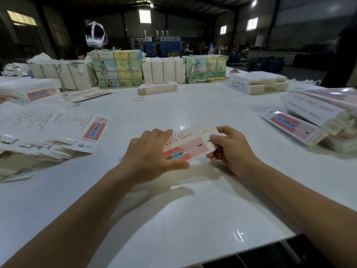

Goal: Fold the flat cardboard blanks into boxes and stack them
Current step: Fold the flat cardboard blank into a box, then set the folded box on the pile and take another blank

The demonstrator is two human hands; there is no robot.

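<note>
From the head camera, a pink-and-white printed cardboard blank (188,146) is held just above the middle of the white bench (173,219), partly folded. The left hand (150,153) lies over its left end, fingers fairly straight and thumb under the near edge. The right hand (229,149) pinches its right flap between thumb and curled fingers. Flat blanks (48,128) are piled at the left edge, folded boxes (316,117) at the right edge, and bundled stacks (116,68) along the far edge.
</note>
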